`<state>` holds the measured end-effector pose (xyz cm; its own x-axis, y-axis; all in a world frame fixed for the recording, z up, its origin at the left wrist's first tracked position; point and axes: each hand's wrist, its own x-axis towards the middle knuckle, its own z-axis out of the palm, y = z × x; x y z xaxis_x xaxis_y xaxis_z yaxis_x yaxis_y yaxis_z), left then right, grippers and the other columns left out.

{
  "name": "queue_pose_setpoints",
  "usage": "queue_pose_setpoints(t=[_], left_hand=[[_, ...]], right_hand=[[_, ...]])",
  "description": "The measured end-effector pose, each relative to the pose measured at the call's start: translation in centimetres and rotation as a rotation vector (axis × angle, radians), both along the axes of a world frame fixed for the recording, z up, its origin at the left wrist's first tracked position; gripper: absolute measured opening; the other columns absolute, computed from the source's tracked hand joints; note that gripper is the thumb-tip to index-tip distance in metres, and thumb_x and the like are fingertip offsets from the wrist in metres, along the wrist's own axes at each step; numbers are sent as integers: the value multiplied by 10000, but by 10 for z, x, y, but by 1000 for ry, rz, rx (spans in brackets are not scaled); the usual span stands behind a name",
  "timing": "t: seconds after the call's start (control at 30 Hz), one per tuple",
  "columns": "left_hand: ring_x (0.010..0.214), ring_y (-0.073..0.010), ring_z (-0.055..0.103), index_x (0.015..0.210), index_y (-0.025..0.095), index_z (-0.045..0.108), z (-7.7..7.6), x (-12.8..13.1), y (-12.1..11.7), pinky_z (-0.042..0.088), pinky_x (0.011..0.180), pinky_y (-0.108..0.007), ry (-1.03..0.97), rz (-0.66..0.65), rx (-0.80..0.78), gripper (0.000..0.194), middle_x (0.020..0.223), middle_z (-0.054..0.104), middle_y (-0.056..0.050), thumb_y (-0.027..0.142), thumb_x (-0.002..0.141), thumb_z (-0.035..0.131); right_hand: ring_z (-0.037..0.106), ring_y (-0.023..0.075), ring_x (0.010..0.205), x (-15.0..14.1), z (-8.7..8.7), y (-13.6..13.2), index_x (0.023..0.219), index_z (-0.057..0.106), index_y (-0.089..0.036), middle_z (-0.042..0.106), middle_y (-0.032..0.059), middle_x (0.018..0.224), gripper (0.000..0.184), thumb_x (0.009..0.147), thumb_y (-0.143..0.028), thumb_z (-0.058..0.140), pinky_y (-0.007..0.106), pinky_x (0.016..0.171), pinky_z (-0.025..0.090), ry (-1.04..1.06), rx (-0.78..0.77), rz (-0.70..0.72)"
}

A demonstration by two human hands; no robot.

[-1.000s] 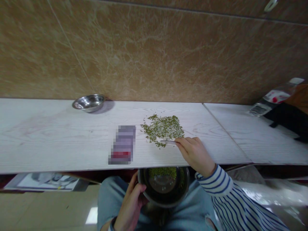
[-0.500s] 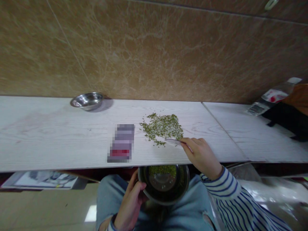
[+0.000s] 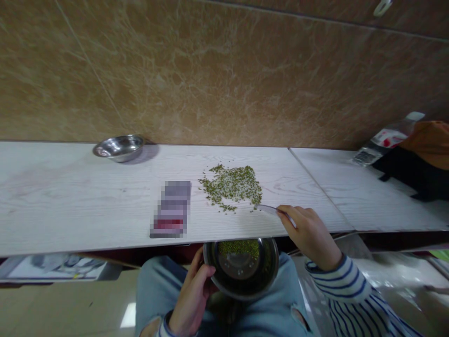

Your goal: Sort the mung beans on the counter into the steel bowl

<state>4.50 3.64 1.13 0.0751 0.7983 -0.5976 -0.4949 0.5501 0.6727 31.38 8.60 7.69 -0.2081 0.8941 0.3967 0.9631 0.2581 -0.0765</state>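
My right hand (image 3: 310, 234) is closed around a slim silvery metal utensil (image 3: 268, 208); whether it is a spoon or a knife is unclear. Its tip lies at the lower right edge of small green beans, like mung beans (image 3: 233, 182), spread loosely on the white wood-grain table (image 3: 87, 206). Below the table edge, over my lap, my left hand (image 3: 192, 292) grips the left rim of a metal bowl (image 3: 242, 296), thumb on the rim and fingers mostly hidden beneath. More green beans (image 3: 238, 247) lie in the bowl, on its far side.
A pixelated phone-like slab (image 3: 170, 209) lies left of the spread beans. Farther back stands a shallow steel bowl (image 3: 119, 147) near the brown wall (image 3: 210, 75). At the right, a plastic bottle (image 3: 384, 138) lies beside a black and brown bag (image 3: 417, 164).
My right hand has drawn the utensil right, away from the beans' lower middle to their lower right edge. The left hand still holds the bowl. The view has shifted slightly.
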Motion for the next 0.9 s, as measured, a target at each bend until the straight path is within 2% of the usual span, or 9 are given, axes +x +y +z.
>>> queue_pose_setpoints(t=[0.13,0.37,0.6,0.9], left_hand=[[782,-191,601,1224,223,545,1,2,-1,469,661,-308,9,6,-7,568,937,688,-32,223,661,623],[801,-190,612,1228,232,546,1,1,-3,476,684,-316,-10,-1,4,547,1050,678,-47,215,685,609],[805,-199,608,1241,242,545,-2,0,-3,459,643,-299,11,-18,9,568,1058,679,-49,235,677,611],[783,-180,589,1279,236,489,0,1,-3,447,619,-285,-1,-17,-8,582,1043,669,-39,218,706,593]], right_hand=[[628,181,810,-1,1,-3,1009,598,-182,689,65,894,222,942,-266,404,310,744,400,19,18,9],[630,178,785,-1,-1,-5,990,605,-176,690,61,852,221,935,-252,405,306,729,400,8,26,-17],[632,176,806,1,-3,-5,997,605,-174,693,71,892,238,939,-257,389,308,743,401,22,56,-48],[620,175,796,-5,-2,-11,1005,602,-177,686,60,866,220,943,-247,402,305,747,390,40,20,-32]])
